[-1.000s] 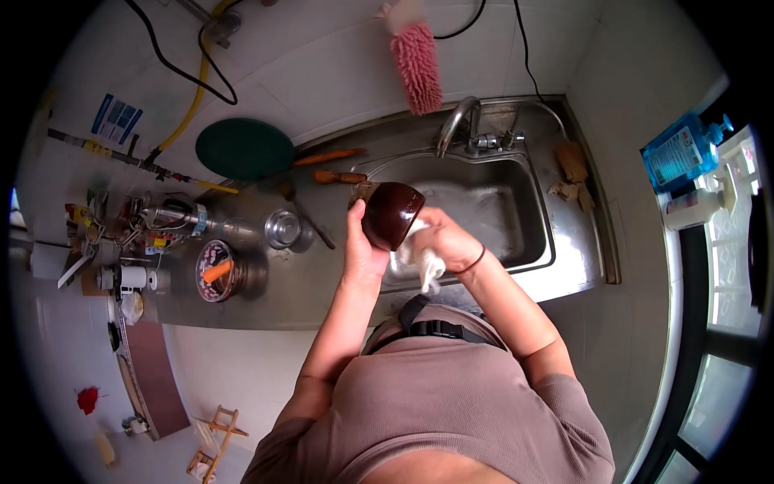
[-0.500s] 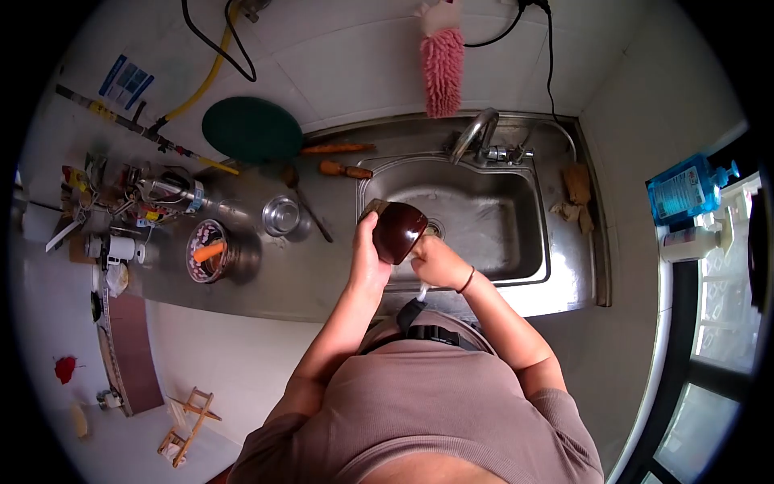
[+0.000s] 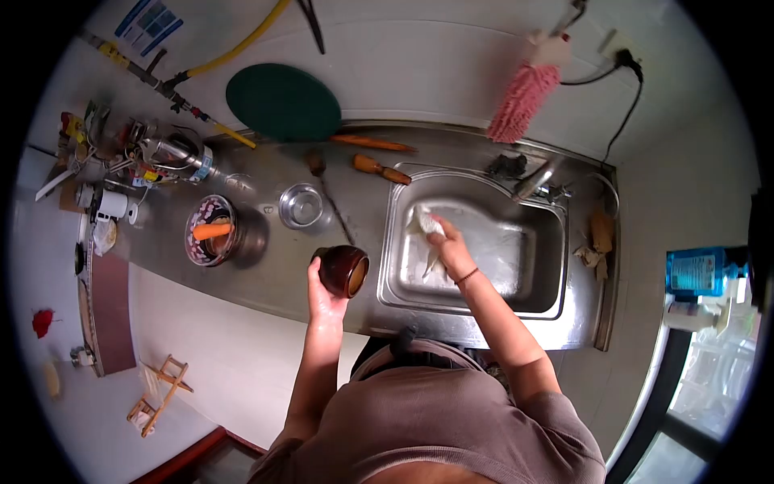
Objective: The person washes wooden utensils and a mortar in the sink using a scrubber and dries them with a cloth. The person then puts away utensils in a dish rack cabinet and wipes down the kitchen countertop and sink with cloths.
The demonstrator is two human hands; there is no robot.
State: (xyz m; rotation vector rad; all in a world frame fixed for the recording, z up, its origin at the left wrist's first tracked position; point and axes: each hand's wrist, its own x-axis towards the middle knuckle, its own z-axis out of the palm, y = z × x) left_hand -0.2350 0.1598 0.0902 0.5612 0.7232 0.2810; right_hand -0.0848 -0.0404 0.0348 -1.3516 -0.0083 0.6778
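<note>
My left hand (image 3: pixel 328 302) is closed around a dark brown glazed jar (image 3: pixel 339 270) above the counter, just left of the sink. The jar lies tilted, its round mouth facing right and toward me. Over the sink basin (image 3: pixel 516 282), my right hand (image 3: pixel 453 248) grips a crumpled white cloth (image 3: pixel 427 222), part of which hangs below the fingers. The jar and the cloth are apart. Behind my hands, a brown wooden-handled tool (image 3: pixel 380 169) rests by the sink's back left corner.
On the steel counter (image 3: pixel 274 262) stand a clear glass bowl (image 3: pixel 301 206) and a patterned pot (image 3: pixel 211 254) with an orange handle-like object. A long dark spoon (image 3: pixel 330 198) lies behind the jar. The faucet (image 3: pixel 536 181) rises at the sink's back; a green round board (image 3: pixel 282 102) leans against the wall.
My left hand has carried the jar left and down, away from the sink. My right hand has moved away from the jar's mouth, over the basin, with the cloth. The camera view has shifted.
</note>
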